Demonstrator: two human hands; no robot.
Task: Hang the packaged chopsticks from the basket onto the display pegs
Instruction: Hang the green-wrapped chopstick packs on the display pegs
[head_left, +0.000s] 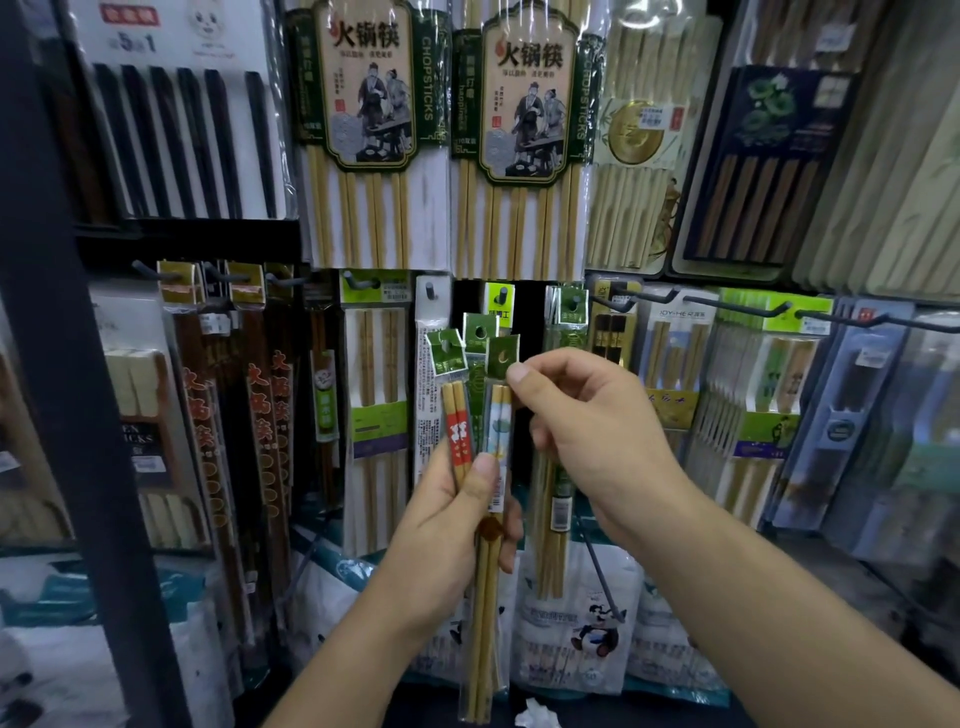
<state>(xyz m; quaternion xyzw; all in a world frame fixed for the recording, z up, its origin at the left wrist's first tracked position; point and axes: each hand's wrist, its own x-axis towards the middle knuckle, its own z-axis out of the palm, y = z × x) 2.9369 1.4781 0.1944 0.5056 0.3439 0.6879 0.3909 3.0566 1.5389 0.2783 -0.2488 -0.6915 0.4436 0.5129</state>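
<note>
You hold a bundle of packaged chopsticks (475, 400) upright in front of the shelf wall, three slim clear sleeves side by side, long axis running nearly straight up and down, tips pointing to the floor. Each sleeve ends at the top in a small green header tab with a hanging hole; the tabs fan apart slightly. The rightmost tab (503, 356) is the one in play: your right hand (597, 431) comes in from the right and pinches its edge between thumb and forefinger, the forefinger tip (517, 373) resting against the tab's lower right corner. Your left hand (447, 525) wraps the bundle around its middle from the left, thumb (480, 473) pressed across the front, so the tabs stand well above that grip and the lower ends hang free below it.

The nearest pegs sit higher and farther back than the tabs. A dark peg end (503, 297) on a yellow-green card lies almost straight above the pinched tab; a second peg (571, 300), up and to the right, already carries hanging packs with green headers (563, 415) that look similar. To hang one, the tab probably needs lifting up and forward, hole facing the peg tip, with your right hand nearer for that. The basket is not in view
</note>
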